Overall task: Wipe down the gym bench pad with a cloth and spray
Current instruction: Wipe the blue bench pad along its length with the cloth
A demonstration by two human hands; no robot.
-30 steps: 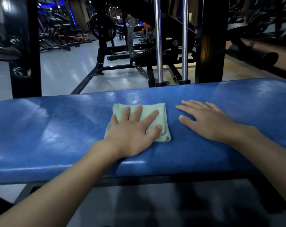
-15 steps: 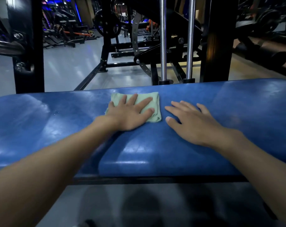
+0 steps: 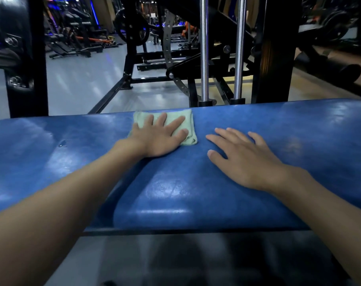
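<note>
Folded pale-green cloth [image 3: 176, 122] flat at far edge of glossy blue bench pad [image 3: 196, 182].

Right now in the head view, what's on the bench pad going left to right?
Small dark mark on the bench pad → left hand, flat on the green cloth → right hand, flat on bare pad.

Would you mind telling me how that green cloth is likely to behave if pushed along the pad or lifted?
The folded green cloth looks soft and thin, so it would probably droop when lifted. Its near corner rumples beside the flat left hand, so pushing may bunch it. The glossy blue bench pad should let it slide easily.
</note>
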